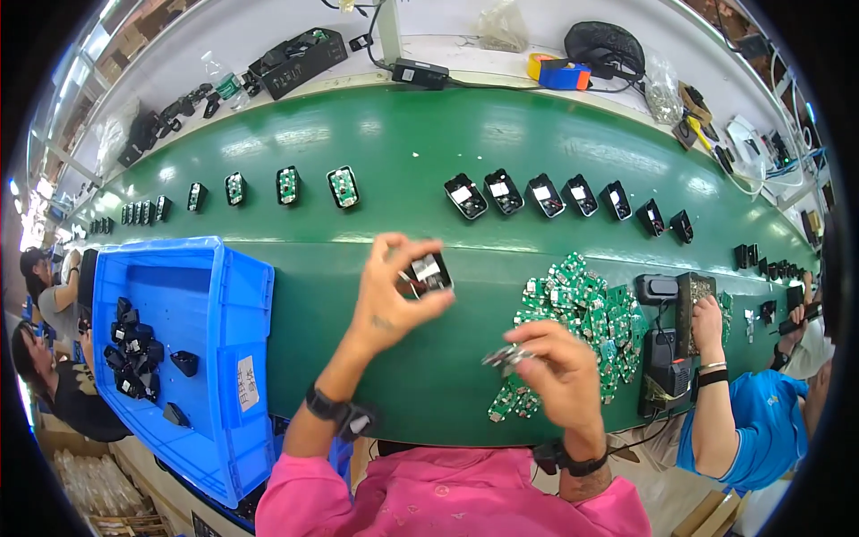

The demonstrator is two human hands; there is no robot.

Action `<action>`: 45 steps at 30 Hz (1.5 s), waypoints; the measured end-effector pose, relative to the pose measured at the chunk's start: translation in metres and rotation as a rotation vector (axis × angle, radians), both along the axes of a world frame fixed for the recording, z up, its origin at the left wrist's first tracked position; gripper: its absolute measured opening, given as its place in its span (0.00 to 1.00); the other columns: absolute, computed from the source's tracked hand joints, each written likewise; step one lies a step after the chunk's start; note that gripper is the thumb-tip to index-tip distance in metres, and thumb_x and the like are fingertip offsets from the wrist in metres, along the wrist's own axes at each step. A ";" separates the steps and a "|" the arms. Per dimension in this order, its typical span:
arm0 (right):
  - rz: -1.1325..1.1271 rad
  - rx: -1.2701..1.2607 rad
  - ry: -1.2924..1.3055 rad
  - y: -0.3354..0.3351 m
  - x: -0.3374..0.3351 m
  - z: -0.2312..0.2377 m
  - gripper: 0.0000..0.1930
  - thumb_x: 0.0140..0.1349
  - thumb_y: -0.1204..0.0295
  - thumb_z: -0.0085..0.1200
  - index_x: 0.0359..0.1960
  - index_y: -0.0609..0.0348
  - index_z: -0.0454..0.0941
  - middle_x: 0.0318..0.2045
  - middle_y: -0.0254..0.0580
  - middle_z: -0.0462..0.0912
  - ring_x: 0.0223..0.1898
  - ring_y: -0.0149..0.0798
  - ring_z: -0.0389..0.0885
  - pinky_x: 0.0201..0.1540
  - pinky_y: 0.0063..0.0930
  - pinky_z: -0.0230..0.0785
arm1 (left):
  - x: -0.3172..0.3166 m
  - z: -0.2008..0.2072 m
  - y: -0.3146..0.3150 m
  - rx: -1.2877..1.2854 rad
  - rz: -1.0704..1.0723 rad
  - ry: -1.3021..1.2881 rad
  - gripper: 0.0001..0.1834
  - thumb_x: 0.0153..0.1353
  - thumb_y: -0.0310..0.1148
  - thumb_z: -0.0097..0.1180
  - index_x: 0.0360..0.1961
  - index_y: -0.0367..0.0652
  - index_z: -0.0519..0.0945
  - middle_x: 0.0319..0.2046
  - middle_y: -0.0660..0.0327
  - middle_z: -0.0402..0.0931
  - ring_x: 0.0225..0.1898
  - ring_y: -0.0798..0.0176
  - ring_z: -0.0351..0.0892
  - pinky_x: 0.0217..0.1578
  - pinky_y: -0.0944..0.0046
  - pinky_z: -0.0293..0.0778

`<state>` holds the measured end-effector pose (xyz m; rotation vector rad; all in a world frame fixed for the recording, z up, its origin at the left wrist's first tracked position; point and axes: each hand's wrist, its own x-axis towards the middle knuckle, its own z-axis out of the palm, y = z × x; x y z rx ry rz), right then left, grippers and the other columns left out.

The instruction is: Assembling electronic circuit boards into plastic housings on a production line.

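In my left hand (380, 300) is a small black plastic housing (431, 271), gripped between thumb and fingers. Its open side shows a white label and a bit of red wire. My right hand (565, 376) pinches a small circuit board (506, 356), tilted and seen nearly edge-on. Just beyond that hand spreads a heap of green circuit boards (586, 313) on the green table (340, 242). Farther off, a row of open black housings (544, 195) with white labels stands to the right. Left of them, several housings with green boards inside (343, 188) form another row.
A blue bin (219, 295) with black housings (132, 349) stands at my left. To the right, a co-worker's hand (707, 322) reaches to a tray (687, 313) beside a black device (664, 367). Along the back shelf lie a tape dispenser (564, 73) and a power adapter (420, 73).
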<state>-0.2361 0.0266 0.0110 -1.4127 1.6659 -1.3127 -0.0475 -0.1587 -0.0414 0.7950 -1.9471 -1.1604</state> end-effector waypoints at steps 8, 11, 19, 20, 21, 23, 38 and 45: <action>0.329 0.125 -0.361 -0.007 0.030 -0.019 0.05 0.64 0.78 0.58 0.38 0.65 0.83 0.37 0.42 0.85 0.38 0.31 0.83 0.39 0.24 0.74 | 0.006 0.004 0.071 -0.029 -0.372 -0.089 0.27 0.48 0.28 0.67 0.53 0.46 0.80 0.57 0.49 0.66 0.50 0.47 0.78 0.51 0.53 0.76; 0.233 0.230 -0.713 0.000 0.028 -0.019 0.07 0.67 0.77 0.55 0.41 0.68 0.81 0.34 0.42 0.85 0.35 0.29 0.83 0.38 0.22 0.76 | 0.011 -0.003 0.081 0.099 -0.409 -0.033 0.21 0.50 0.27 0.65 0.48 0.44 0.81 0.56 0.48 0.67 0.50 0.46 0.78 0.51 0.53 0.75; -0.011 0.131 -0.808 -0.004 0.032 -0.019 0.10 0.68 0.78 0.52 0.46 0.72 0.78 0.30 0.40 0.82 0.28 0.32 0.83 0.26 0.21 0.76 | 0.013 -0.013 0.113 0.597 -0.242 0.171 0.07 0.64 0.27 0.56 0.42 0.38 0.81 0.54 0.55 0.67 0.43 0.66 0.75 0.41 0.66 0.73; -0.106 0.123 -0.820 -0.001 0.032 -0.020 0.12 0.67 0.79 0.53 0.49 0.72 0.78 0.30 0.40 0.82 0.26 0.31 0.82 0.23 0.20 0.74 | 0.013 -0.015 0.115 0.605 -0.234 0.178 0.07 0.64 0.27 0.56 0.42 0.38 0.81 0.54 0.55 0.67 0.43 0.66 0.75 0.41 0.66 0.73; -0.101 0.135 -0.817 0.002 0.032 -0.021 0.12 0.67 0.79 0.53 0.49 0.72 0.78 0.30 0.40 0.82 0.26 0.31 0.82 0.23 0.20 0.74 | 0.011 -0.017 0.115 0.488 -0.210 0.171 0.06 0.65 0.28 0.56 0.41 0.38 0.81 0.54 0.54 0.67 0.45 0.64 0.75 0.43 0.66 0.73; -0.137 0.200 -0.906 0.010 0.026 -0.021 0.12 0.66 0.79 0.54 0.50 0.73 0.78 0.30 0.40 0.81 0.23 0.30 0.80 0.21 0.19 0.72 | 0.008 -0.018 0.114 0.375 -0.185 0.167 0.06 0.66 0.28 0.56 0.40 0.38 0.81 0.54 0.53 0.68 0.46 0.63 0.75 0.44 0.65 0.73; -0.078 0.255 -0.786 0.010 0.039 -0.032 0.13 0.60 0.83 0.60 0.47 0.69 0.76 0.31 0.39 0.80 0.23 0.26 0.80 0.20 0.15 0.68 | 0.004 -0.017 0.119 0.304 -0.079 0.171 0.26 0.53 0.26 0.70 0.53 0.40 0.75 0.58 0.54 0.68 0.50 0.64 0.74 0.51 0.66 0.71; -0.075 0.296 -0.790 0.008 0.041 -0.033 0.20 0.59 0.82 0.64 0.50 0.67 0.69 0.31 0.35 0.75 0.24 0.23 0.78 0.23 0.15 0.68 | 0.011 -0.010 0.113 0.521 -0.169 -0.014 0.52 0.32 0.35 0.85 0.62 0.39 0.71 0.55 0.54 0.76 0.50 0.62 0.77 0.52 0.63 0.74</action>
